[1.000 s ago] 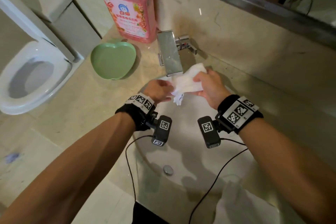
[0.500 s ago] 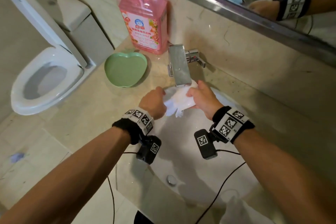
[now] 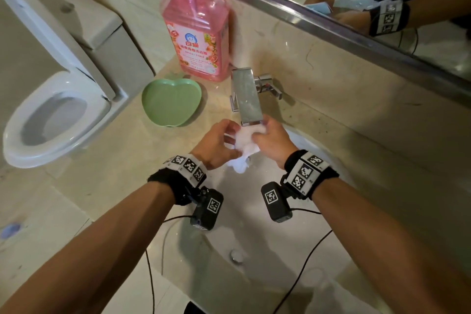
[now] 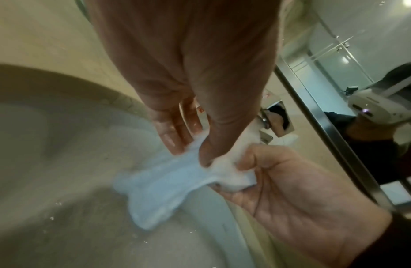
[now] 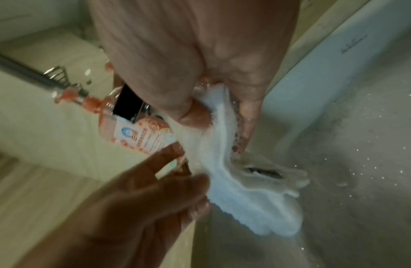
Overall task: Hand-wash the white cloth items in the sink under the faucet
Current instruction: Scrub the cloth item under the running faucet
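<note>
White cloth (image 3: 245,141): pinched by left hand (image 3: 216,146) and right hand (image 3: 271,141) beneath faucet (image 3: 246,97). Risk: sudsy fabric slipping from both grips into sink (image 3: 316,150).

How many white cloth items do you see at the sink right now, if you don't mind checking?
2. One white cloth is pinched between the left hand and right hand under the faucet. A second white item lies at the near sink edge, mostly cropped. Others may be hidden.
</note>
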{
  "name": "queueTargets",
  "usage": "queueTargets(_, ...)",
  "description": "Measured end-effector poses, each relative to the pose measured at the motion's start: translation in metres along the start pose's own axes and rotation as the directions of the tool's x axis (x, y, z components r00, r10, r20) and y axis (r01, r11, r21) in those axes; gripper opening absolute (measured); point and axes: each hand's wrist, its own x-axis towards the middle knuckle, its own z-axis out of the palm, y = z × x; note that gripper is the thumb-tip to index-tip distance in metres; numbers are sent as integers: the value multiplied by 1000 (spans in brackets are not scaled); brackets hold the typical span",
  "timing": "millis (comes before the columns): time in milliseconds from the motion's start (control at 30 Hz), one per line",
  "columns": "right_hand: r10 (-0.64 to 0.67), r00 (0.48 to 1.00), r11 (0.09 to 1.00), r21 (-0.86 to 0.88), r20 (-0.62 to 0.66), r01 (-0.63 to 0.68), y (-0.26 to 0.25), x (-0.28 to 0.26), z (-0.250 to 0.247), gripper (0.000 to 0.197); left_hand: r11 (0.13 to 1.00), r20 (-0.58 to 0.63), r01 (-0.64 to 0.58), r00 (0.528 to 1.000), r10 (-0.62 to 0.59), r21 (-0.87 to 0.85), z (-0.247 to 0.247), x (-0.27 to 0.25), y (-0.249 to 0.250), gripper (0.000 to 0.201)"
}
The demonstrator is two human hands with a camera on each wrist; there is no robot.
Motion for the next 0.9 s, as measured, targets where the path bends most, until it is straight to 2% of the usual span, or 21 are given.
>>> queueTargets(67, 22, 1000, 999, 26, 11, -22, 0, 1, -5, 53, 996, 25, -26, 999, 24, 87, -4, 3, -5, 75)
queueTargets(167, -2, 997, 998, 71, 76, -3, 0, 2, -12, 60, 992, 162, -109, 982, 97, 62, -3, 7, -2, 81)
queueTargets(267, -7, 992, 987, 157, 127, -13, 0, -1, -19, 49, 993, 228, -74, 972, 51, 94, 4, 19, 3, 96)
queueTargets(333, 26, 992, 978, 204, 120, -50, 1, -5, -26, 37, 985, 218, -51, 976, 14, 165, 8, 24, 3, 85)
queueTargets(433, 74, 990, 953, 283, 117, -104, 6, -5, -38, 43, 958, 125, 36, 989, -74, 286, 8, 29, 1, 54)
queueTargets(533, 72, 983, 972, 210, 170, -108, 10, -3, -50, 37, 910, 74, 27, 995, -63, 414, 3, 32, 4, 41)
queueTargets(600, 153, 957, 963, 182, 247, -201, 14, -1, -53, 27, 849, 91, -4, 995, -52, 529, 2, 33, 8, 33)
queueTargets(667, 231, 924, 946, 150, 305, -286, 18, 4, -50, 33, 781, 110, -37, 993, -40, 623, 0, 34, 13, 24)
queueTargets(733, 240, 933, 968, 8, 268, -251, 19, 10, -45, 45, 724, 147, -108, 989, 8, 681, -2, 34, 19, 34)
queueTargets(767, 234, 937, 972, -72, 258, -223, 19, 13, -41, 43, 695, 147, -128, 989, 32, 707, -2, 33, 21, 37)
queueTargets(800, 242, 932, 968, -128, 269, -214, 18, 14, -37, 39, 662, 128, -120, 991, 37, 740, -3, 33, 23, 39)
queueTargets(867, 265, 908, 954, -227, 324, -198, 17, 16, -33, 54, 595, 79, -69, 997, 8, 800, -3, 32, 29, 45)
queueTargets(900, 272, 899, 939, -301, 343, -169, 17, 17, -31, 60, 563, 97, -86, 995, 11, 822, -2, 31, 32, 45)
